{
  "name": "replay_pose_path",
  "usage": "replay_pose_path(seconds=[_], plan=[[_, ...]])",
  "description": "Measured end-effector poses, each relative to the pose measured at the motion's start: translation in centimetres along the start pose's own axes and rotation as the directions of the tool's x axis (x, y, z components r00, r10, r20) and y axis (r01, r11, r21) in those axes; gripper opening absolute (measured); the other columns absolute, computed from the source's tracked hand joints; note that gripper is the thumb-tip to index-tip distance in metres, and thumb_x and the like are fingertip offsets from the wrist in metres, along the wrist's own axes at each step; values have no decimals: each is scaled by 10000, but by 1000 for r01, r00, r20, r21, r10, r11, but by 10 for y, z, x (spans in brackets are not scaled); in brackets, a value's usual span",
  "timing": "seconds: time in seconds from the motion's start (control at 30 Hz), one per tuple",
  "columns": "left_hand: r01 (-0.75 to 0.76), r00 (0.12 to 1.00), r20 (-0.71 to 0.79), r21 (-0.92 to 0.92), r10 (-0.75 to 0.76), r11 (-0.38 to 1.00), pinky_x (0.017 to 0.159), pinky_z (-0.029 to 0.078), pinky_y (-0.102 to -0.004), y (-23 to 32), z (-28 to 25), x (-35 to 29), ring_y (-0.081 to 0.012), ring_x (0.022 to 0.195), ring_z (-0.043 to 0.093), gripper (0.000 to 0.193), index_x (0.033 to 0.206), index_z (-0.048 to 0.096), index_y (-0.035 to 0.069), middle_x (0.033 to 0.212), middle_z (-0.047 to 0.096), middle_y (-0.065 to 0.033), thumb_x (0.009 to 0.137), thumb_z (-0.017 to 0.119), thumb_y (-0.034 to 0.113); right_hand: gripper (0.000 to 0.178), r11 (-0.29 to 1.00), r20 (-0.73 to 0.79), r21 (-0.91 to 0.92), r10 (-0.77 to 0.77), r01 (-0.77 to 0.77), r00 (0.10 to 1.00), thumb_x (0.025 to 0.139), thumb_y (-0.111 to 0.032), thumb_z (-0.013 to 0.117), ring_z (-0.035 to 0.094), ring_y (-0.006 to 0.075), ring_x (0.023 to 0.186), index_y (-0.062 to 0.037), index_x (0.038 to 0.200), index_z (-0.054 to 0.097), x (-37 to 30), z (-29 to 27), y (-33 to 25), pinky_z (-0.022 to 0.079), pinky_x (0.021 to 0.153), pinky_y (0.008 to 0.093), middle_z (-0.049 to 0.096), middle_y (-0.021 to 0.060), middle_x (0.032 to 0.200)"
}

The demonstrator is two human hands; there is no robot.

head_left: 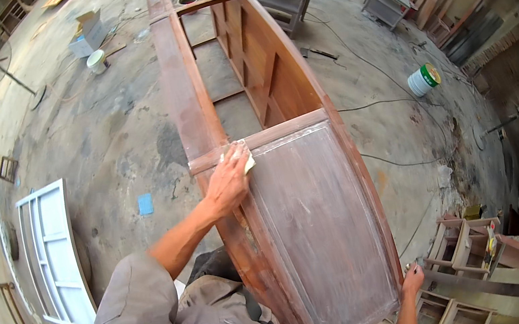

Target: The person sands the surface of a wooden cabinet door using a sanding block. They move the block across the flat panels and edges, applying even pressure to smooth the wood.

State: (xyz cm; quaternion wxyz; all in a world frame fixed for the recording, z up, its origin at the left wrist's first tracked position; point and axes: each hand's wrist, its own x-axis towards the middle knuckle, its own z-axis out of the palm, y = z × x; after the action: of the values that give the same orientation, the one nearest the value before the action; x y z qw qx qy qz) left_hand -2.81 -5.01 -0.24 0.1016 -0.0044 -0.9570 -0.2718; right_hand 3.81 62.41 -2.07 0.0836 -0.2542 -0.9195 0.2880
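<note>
Long reddish-brown wooden cabinet (323,220), far end cut off above

Well apart were a white rectangular panelled frame (58,251), left, and a white-and-green round bucket (423,80), right. The bare right hand (412,278) was beside the cabinet's right edge; its finger grip could not be told. The bare left hand (228,184) had its fingers closed over a pale yellow pad (249,162), partly hidden beneath them at the crossrail's (285,131) left end.

Cabinet (317,227): far end cut off by the top edge.
Pad (249,162): partly hidden under the left hand (229,182).
Right hand (412,279): too small to tell its grip.
</note>
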Motion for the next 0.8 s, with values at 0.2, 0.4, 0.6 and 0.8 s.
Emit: replay_pose_path(seconds=[0.2,0.4,0.6,0.8], plan=[[116,992,-58,45,-113,992,1228,321,-528,-13,-9,-41,-427,1493,365,545,1450,503,-54,1543,459,-278,918,589,27,410,981,45,-187,-35,43,998,1055,-324,543,664,273,788,45,957,695,12,-4,23,509,746,417,692,162,832],[8,999,50,37,-10,999,1259,272,-528,-38,-19,-27,-389,1538,303,597,1483,479,-46,1595,421,-234,911,615,56,381,985,26,-174,20,-16,999,1045,-291,534,659,274,791,44,949,690,8,-6,23,497,749,417,703,171,851],[-63,997,50,49,61,997,1250,289,-537,-28,-18,-14,-363,1545,299,572,1495,473,-34,1616,406,-207,944,586,69,362,992,75,-123,9,0,997,1044,-264,522,640,252,774,48,940,672,9,-5,10,489,736,404,692,169,853],[23,1000,-20,88,-22,996,1232,318,-520,-60,-40,-73,-377,1528,332,616,1485,489,-29,1586,441,-217,884,617,21,357,994,55,-107,35,-29,998,1057,-265,517,643,227,788,52,978,662,13,-4,28,512,748,381,686,137,866]])
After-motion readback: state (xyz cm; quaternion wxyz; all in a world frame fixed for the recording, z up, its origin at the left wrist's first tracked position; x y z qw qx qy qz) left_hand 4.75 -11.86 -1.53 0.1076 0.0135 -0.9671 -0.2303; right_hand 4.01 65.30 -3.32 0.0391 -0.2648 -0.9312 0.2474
